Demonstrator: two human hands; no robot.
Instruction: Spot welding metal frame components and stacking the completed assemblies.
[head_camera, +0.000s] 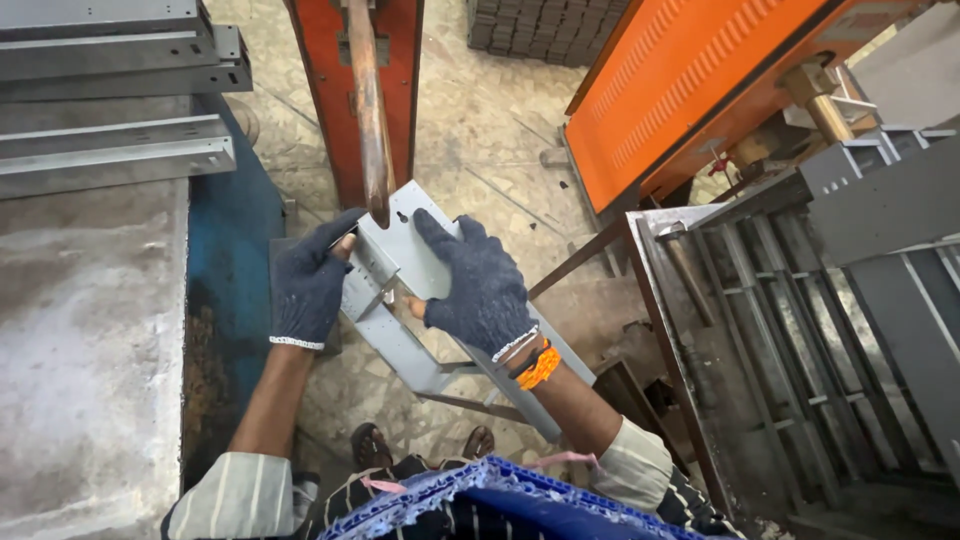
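I hold a long grey sheet-metal channel (400, 345) tilted toward me, its flat upper end under the tip of a copper-coloured welding arm (368, 110). My left hand (308, 285), in a dark knit glove, grips the channel's left edge near a small bracket. My right hand (478, 280), also gloved, with orange and white bands at the wrist, presses flat on the channel's face. The arm's tip hangs just above the plate, between my two hands.
An orange-red machine column (330, 100) stands behind the arm. Grey metal channels (110, 150) are stacked on a bench at left. An orange machine housing (690, 90) and a rack of grey parts (800, 330) fill the right. A blue crate (500, 505) sits at my lap.
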